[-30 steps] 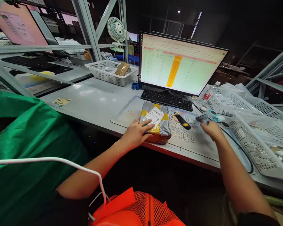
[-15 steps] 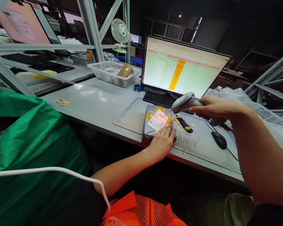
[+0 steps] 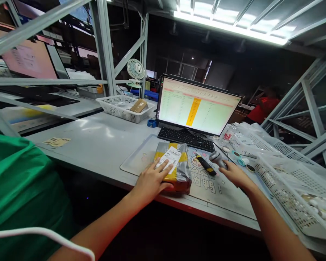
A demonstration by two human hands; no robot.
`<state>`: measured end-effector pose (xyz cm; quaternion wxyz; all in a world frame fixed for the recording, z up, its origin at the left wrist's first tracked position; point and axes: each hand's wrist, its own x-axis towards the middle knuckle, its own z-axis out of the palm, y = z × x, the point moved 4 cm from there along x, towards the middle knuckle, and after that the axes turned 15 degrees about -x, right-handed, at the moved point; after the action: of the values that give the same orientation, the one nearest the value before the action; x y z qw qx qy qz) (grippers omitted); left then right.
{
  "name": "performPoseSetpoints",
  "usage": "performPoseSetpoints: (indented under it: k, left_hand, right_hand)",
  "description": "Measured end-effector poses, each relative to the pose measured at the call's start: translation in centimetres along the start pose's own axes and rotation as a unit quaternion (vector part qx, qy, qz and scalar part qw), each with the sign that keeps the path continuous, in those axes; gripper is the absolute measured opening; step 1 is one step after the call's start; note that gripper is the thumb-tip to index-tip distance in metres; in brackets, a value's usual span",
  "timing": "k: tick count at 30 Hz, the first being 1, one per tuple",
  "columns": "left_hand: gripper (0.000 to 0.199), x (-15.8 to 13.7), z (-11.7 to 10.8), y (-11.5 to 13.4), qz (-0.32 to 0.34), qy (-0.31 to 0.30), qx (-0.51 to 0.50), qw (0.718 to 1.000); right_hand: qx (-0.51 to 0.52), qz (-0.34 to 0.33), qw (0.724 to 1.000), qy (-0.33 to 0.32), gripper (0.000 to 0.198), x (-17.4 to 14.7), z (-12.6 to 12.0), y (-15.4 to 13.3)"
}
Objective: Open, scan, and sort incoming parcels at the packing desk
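A grey plastic-wrapped parcel (image 3: 185, 167) with yellow tape lies at the front edge of the desk mat (image 3: 141, 154). My left hand (image 3: 152, 179) rests on it, fingers spread across its white barcode label (image 3: 171, 156) and thumb along the near edge. In my right hand (image 3: 235, 175) is a grey handheld barcode scanner (image 3: 216, 158), held low over the mat, its head towards the parcel. Between parcel and scanner lies a black and yellow utility knife (image 3: 205, 165). The keyboard (image 3: 186, 138) sits just behind them.
A monitor (image 3: 197, 105) showing a spreadsheet stands behind the keyboard. White baskets stand at the back left (image 3: 125, 110) and right (image 3: 285, 197). Tape rolls (image 3: 243, 161) lie beside the right one. Metal frames flank the desk. A person in red (image 3: 263, 108) is in the background.
My right hand has lowered the scanner from above the parcel to near the mat. My left hand has shifted from the parcel's right side onto its label, and the parcel appears turned. The view has tilted up.
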<state>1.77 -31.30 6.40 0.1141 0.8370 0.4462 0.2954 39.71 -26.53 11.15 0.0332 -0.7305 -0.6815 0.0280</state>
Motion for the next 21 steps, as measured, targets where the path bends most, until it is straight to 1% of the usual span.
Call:
performPoseSetpoints:
  k: [2,4,6,7,9,11,13,14,16,17,18,19,20,21]
  left_hand:
    - [0.065,-0.7,-1.2,-3.1,0.005,0.041,-0.071,0.997]
    - [0.076,-1.6,-2.3,-6.5,-0.020,0.102,-0.163,0.981]
    - [0.096,-2.3,-3.1,-10.1,-0.079,0.159,-0.250,0.952]
    - [0.102,-2.6,-3.2,-11.6,-0.109,0.177,-0.284,0.936]
    - [0.105,-2.8,-3.0,-13.8,-0.139,0.196,-0.329,0.913]
    - [0.099,-2.7,-2.5,-14.9,-0.144,0.220,-0.363,0.894]
    - [0.096,-2.7,-2.0,-15.5,-0.149,0.273,-0.394,0.865]
    - [0.095,-2.7,-1.6,-15.7,-0.149,0.305,-0.408,0.847]
    - [0.094,-2.9,-1.1,-15.9,-0.122,0.353,-0.430,0.822]
    - [0.098,-3.0,-0.8,-15.9,-0.096,0.363,-0.432,0.820]
    - [0.107,-3.1,-0.6,-16.0,-0.070,0.360,-0.431,0.825]
    - [0.120,-3.1,-0.3,-16.1,-0.052,0.348,-0.424,0.834]
    - [0.135,-3.1,-0.1,-16.3,-0.045,0.332,-0.411,0.848]
    - [0.150,-3.1,0.2,-16.5,-0.054,0.314,-0.392,0.863]
  right_hand:
    - [-0.039,0.042,0.998,0.015,0.043,-0.1,3.0,2.0]
    - [-0.068,0.077,0.994,0.030,0.057,-0.4,5.7,3.4]
    - [-0.093,0.101,0.990,0.043,0.069,-0.8,7.8,4.1]
    - [-0.105,0.111,0.987,0.044,0.072,-1.0,8.5,4.3]
    - [-0.124,0.119,0.985,0.030,0.077,-1.1,9.3,4.5]
    - [-0.135,0.125,0.983,0.002,0.079,-0.9,8.8,4.8]
    - [-0.145,0.144,0.979,0.004,0.076,-0.1,6.8,5.1]
    - [-0.147,0.150,0.977,0.024,0.072,0.7,5.4,5.1]
    - [-0.138,0.139,0.976,0.099,0.061,2.9,2.2,4.4]
    - [-0.124,0.121,0.976,0.131,0.056,4.4,0.9,3.7]
    - [-0.104,0.103,0.977,0.152,0.053,6.0,-0.1,2.9]
    - [-0.085,0.087,0.980,0.156,0.049,7.7,-0.5,1.9]
    - [-0.066,0.059,0.986,0.144,0.046,9.5,-0.6,0.9]
    - [-0.049,0.036,0.990,0.129,0.044,11.1,-0.3,-0.2]
